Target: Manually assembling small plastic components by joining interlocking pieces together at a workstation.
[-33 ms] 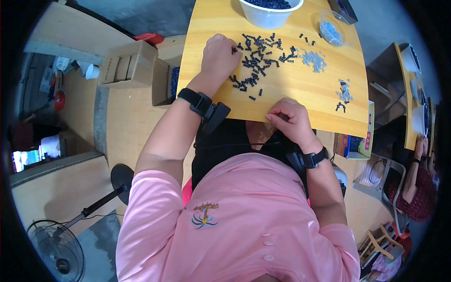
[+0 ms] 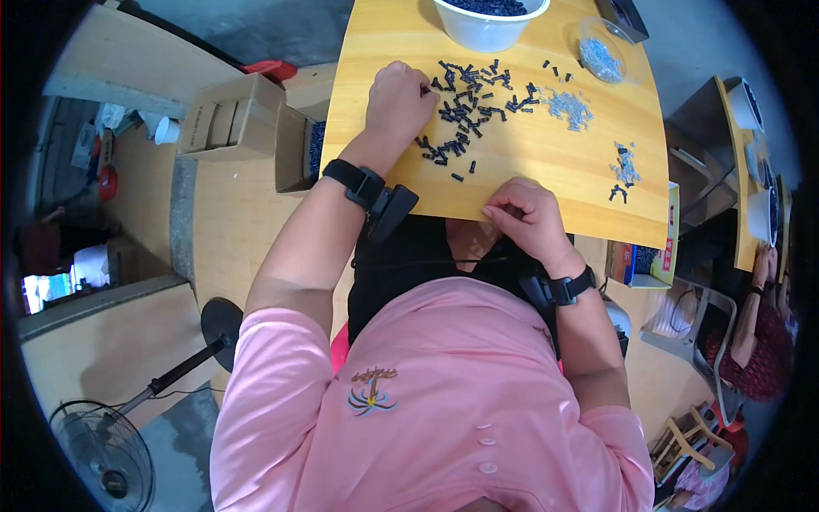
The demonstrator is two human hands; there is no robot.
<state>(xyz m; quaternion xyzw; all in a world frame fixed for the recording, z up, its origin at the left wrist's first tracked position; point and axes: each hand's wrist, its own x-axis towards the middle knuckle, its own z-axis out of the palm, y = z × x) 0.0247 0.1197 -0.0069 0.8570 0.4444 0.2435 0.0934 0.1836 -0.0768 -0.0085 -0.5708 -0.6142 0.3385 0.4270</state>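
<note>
My left hand (image 2: 399,107) rests on the wooden table at the left side of a loose pile of small black pegs (image 2: 461,111). Its fingers are curled in, and a dark bit, apparently one of the pegs, shows at the fingertips. At the table's near edge my right hand (image 2: 531,220) is closed, thumb and forefinger pressed together; whatever they hold is too small or hidden to make out. Small clear, pale bluish pieces (image 2: 570,111) lie in a heap right of the black pegs. Nearer the right edge is a smaller cluster of pale pieces (image 2: 626,166), with a few black pegs below it.
A white tub (image 2: 490,30) of black pegs stands at the far edge, and a clear round dish (image 2: 602,60) of pale pieces at the far right. Cardboard boxes (image 2: 230,119) and a fan (image 2: 102,461) are on the left. Another person's arm (image 2: 751,316) shows at a table on the right.
</note>
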